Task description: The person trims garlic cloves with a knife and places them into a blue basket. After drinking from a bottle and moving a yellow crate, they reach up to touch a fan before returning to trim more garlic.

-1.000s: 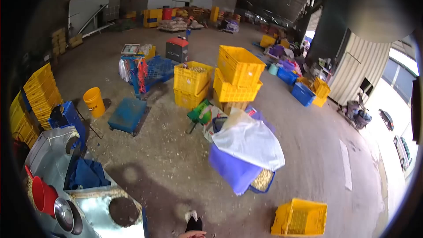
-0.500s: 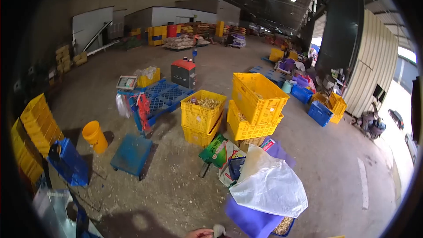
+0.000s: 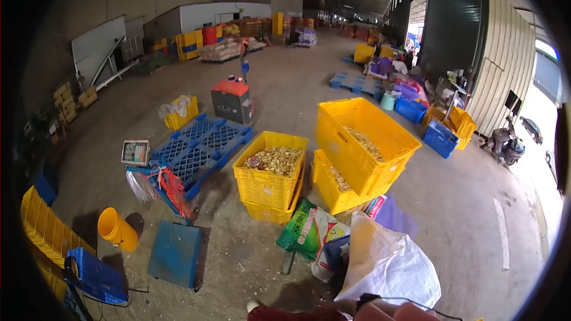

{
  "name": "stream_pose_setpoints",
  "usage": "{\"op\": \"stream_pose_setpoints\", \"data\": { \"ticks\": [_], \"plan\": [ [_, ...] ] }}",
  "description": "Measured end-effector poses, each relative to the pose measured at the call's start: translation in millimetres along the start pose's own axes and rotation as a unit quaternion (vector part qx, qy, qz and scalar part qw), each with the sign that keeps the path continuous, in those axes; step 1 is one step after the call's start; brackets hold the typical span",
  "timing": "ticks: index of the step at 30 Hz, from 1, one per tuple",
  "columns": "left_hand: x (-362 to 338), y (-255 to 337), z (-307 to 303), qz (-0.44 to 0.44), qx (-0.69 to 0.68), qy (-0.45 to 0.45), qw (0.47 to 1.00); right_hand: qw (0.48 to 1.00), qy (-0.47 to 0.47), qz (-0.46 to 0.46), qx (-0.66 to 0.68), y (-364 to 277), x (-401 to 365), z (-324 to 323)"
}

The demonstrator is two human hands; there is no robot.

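Observation:
At the bottom edge, right of centre, blurred bare skin shows, apparently part of my right hand (image 3: pixel 395 311), with a dark cord beside it; its fingers cannot be made out. It is nearest to a white sack (image 3: pixel 386 261). Dark red cloth (image 3: pixel 291 315) lies to its left. My left hand is not seen. Beyond the sack stand a stacked yellow crate (image 3: pixel 270 187) filled with pale pieces, and a tilted yellow crate (image 3: pixel 357 154) resting on another yellow crate (image 3: pixel 333 187). A green and white bag (image 3: pixel 309 232) lies before them.
A blue platform (image 3: pixel 174 254) and a yellow bucket (image 3: pixel 119 230) are on the floor at left. Behind them are a blue pallet (image 3: pixel 202 145), a scale display (image 3: pixel 135 152) and a red and black machine (image 3: pixel 233 101). Blue crates (image 3: pixel 440 138) stand at right.
The view has shifted, and the crates appear larger and nearer. The hand seen at bottom centre is gone from there; blurred skin now shows farther right. The purple cloth below the sack is out of view.

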State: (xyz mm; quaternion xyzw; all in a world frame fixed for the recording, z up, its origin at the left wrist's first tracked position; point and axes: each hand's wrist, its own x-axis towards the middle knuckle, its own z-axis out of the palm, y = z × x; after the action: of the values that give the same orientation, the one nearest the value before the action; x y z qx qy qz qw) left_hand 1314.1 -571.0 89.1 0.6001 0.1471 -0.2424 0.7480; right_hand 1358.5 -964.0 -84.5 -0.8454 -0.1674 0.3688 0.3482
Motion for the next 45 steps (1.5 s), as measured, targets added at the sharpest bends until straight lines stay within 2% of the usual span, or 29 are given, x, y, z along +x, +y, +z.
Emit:
{"op": "stream_pose_setpoints", "data": {
  "ticks": [3, 6, 9, 11, 12, 14, 15, 17, 18, 20, 21, 23, 25, 27, 28, 30, 31, 32, 33, 34, 35, 36, 37, 38, 39, 41, 42, 43, 45],
  "plan": [
    [54, 47, -46, -0.006, -0.012, 0.040, 0.999, 0.992, -0.027, -0.121, -0.021, -15, 116, -43],
    [122, 108, -97, -0.003, 0.005, 0.044, 0.999, 0.984, -0.012, -0.177, -0.011, -53, 231, -97],
    [208, 185, -143, 0.004, 0.063, 0.027, 0.998, 0.999, 0.047, 0.022, 0.014, -100, 320, -183],
    [275, 241, -152, -0.018, 0.204, 0.050, 0.977, 0.983, 0.180, 0.002, 0.039, -121, 367, -233],
    [303, 265, -151, -0.025, 0.213, 0.041, 0.976, 0.984, 0.176, 0.028, 0.009, -144, 379, -271],
    [362, 302, -138, 0.101, 0.154, -0.017, 0.983, 0.973, 0.210, 0.079, -0.050, -165, 400, -342],
    [388, 314, -128, 0.095, 0.165, -0.038, 0.981, 0.962, 0.241, 0.099, -0.078, -168, 414, -368],
    [440, 332, -105, 0.120, 0.160, -0.069, 0.977, 0.939, 0.313, 0.121, -0.075, -165, 443, -422],
    [471, 327, -105, 0.093, 0.154, -0.094, 0.979, 0.935, 0.323, 0.133, -0.066, -154, 467, -439],
    [516, 318, -87, 0.098, 0.157, -0.153, 0.971, 0.904, 0.416, 0.088, -0.035, -117, 514, -476],
    [537, 319, -78, 0.107, 0.156, -0.196, 0.962, 0.899, 0.428, 0.094, -0.030, -108, 526, -494],
    [576, 328, -73, 0.079, 0.177, -0.222, 0.956, 0.896, 0.401, 0.157, -0.114, -94, 550, -522],
    [610, 353, -65, 0.047, 0.197, -0.242, 0.949, 0.910, 0.345, 0.197, -0.123, -60, 590, -534],
    [639, 388, -55, 0.019, 0.280, -0.203, 0.938, 0.915, 0.319, 0.210, -0.128, -35, 617, -542],
    [668, 384, -67, 0.013, 0.237, -0.248, 0.939, 0.912, 0.325, 0.218, -0.125, -26, 620, -548],
    [720, 361, -91, -0.007, 0.215, -0.242, 0.946, 0.929, 0.291, 0.224, -0.037, -31, 610, -556],
    [747, 355, -97, -0.022, 0.193, -0.230, 0.954, 0.933, 0.277, 0.214, -0.077, 7, 643, -540],
    [770, 355, -99, -0.058, 0.270, -0.192, 0.942, 0.926, 0.307, 0.215, -0.042, 6, 637, -548],
    [786, 362, -88, -0.055, 0.273, -0.205, 0.938, 0.917, 0.336, 0.216, -0.008, -4, 624, -552],
    [796, 372, -67, 0.104, 0.370, -0.215, 0.898, 0.911, 0.346, 0.226, -0.005, -17, 613, -559],
    [803, 386, -44, 0.261, 0.451, -0.219, 0.825, 0.889, 0.396, 0.228, 0.006, -42, 596, -577],
    [809, 401, -19, 0.213, 0.412, -0.219, 0.859, 0.865, 0.446, 0.229, 0.018, -70, 578, -593],
    [815, 419, 3, 0.334, 0.450, -0.208, 0.802, 0.857, 0.454, 0.242, 0.029, -97, 564, -603],
    [819, 436, 22, 0.450, 0.475, -0.194, 0.731, 0.839, 0.499, 0.211, 0.039, -123, 550, -615],
    [819, 452, 44, 0.453, 0.470, -0.210, 0.728, 0.819, 0.544, 0.180, 0.041, -149, 534, -627],
    [820, 479, 79, 0.558, 0.386, -0.214, 0.703, 0.783, 0.603, 0.123, 0.088, -201, 499, -644],
    [826, 484, 86, 0.562, 0.375, -0.225, 0.702, 0.764, 0.626, 0.093, 0.121, -229, 482, -650],
    [833, 486, 93, 0.577, 0.367, -0.272, 0.677, 0.723, 0.678, 0.112, 0.068, -239, 475, -648],
    [826, 504, 112, 0.628, 0.341, -0.346, 0.608, 0.708, 0.597, 0.377, -0.027, -273, 455, -645]
  ]
}}
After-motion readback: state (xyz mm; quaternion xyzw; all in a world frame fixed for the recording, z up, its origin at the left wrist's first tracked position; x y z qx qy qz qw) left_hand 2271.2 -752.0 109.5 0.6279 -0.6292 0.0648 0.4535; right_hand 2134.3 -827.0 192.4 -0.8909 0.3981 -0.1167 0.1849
